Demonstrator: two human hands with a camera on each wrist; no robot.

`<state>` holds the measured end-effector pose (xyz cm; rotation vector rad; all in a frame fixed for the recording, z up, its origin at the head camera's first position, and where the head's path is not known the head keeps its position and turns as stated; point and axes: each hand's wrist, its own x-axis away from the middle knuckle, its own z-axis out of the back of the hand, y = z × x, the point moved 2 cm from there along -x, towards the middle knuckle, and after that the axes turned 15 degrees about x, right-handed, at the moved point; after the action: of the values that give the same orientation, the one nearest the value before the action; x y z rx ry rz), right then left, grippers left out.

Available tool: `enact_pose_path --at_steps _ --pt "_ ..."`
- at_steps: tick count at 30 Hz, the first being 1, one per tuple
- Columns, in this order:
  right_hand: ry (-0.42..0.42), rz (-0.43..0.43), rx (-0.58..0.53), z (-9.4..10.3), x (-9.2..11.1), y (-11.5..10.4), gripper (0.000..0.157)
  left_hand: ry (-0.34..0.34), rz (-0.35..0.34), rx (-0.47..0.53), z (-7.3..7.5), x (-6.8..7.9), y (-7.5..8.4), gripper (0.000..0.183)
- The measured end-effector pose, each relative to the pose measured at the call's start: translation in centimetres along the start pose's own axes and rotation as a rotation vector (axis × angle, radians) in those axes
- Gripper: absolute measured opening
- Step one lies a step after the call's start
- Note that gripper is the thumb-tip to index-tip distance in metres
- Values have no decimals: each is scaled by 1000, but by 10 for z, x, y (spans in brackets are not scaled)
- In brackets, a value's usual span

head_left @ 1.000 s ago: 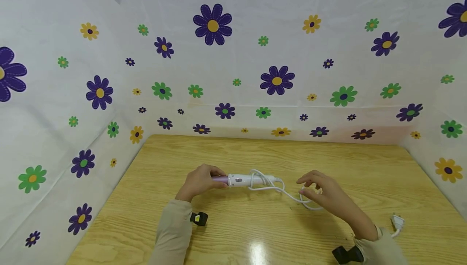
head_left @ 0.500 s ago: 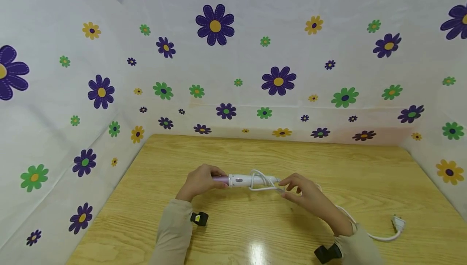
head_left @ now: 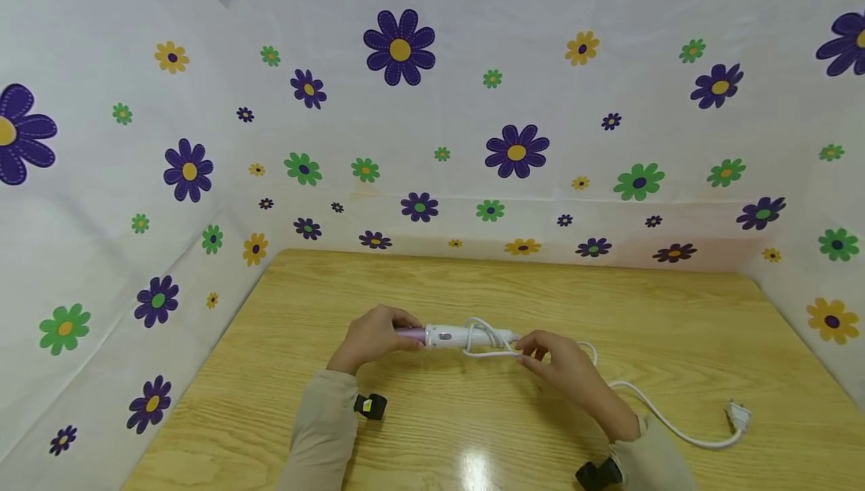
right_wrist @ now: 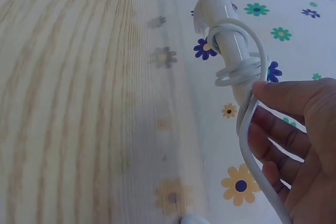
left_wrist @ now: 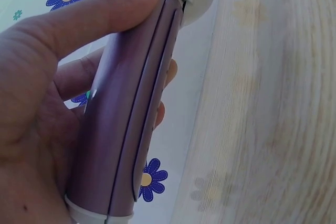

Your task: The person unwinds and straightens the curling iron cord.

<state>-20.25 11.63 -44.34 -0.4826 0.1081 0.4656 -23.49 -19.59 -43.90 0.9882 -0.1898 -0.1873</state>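
Note:
A curling iron (head_left: 447, 336) with a purple barrel (left_wrist: 118, 108) and white handle (right_wrist: 232, 51) lies sideways, close over the table. My left hand (head_left: 375, 335) grips the barrel, thumb along its near side and fingers round the far side. White cord (right_wrist: 247, 148) is looped several times around the handle. At the handle's tail end, my right hand (head_left: 566, 368) pinches the cord between thumb and fingers. From there the loose cord runs behind the right wrist and ends in a white two-pin plug (head_left: 739, 416) at the right.
The wooden table (head_left: 419, 431) meets a white flower-print cloth (head_left: 446, 123) that hangs at the back and both sides. Black wrist cameras sit on both sleeves, the left camera (head_left: 371, 405) near the table's middle.
My right hand has moved left to the handle's tail and now pinches the cord. The slack has shifted, showing more cord near the plug. The left hand keeps its grip.

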Motion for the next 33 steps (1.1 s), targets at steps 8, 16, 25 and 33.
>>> enact_pose_path --at_steps 8,16,25,33 --pt "-47 57 8 -1 6 1 6 5 2 -12 -1 1 1 33" --pt "-102 60 14 -8 12 3 6 1 3 6 -1 0 -1 33" --pt "-80 58 -6 -12 14 7 5 -12 5 72 1 0 1 32" --pt "-83 50 -44 -13 15 13 4 -20 -2 93 1 2 1 34"
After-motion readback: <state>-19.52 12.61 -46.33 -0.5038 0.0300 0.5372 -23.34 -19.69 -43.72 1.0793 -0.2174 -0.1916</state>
